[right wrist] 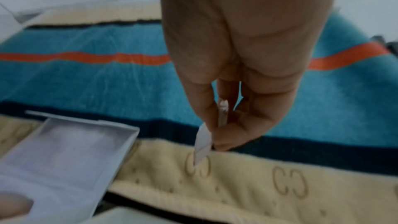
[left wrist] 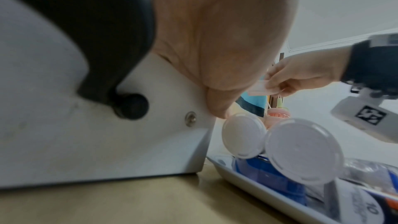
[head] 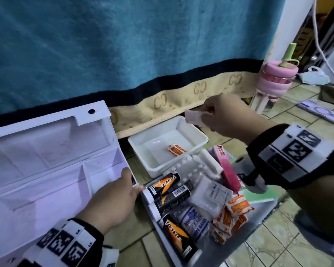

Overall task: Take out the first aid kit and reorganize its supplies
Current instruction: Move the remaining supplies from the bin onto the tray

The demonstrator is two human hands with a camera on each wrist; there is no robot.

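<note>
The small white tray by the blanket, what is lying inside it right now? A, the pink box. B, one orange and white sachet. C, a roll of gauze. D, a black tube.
B: the small white tray holds only one orange and white sachet; the tubes and box lie elsewhere.

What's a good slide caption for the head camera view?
Left hand steadies the open first aid box while the right hand pinches a small packet above the white tray.

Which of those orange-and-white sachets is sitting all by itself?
The orange-and-white sachet lying alone in the white plastic tub; the other orange-and-white sachets are piled together in the grey tray.
</note>
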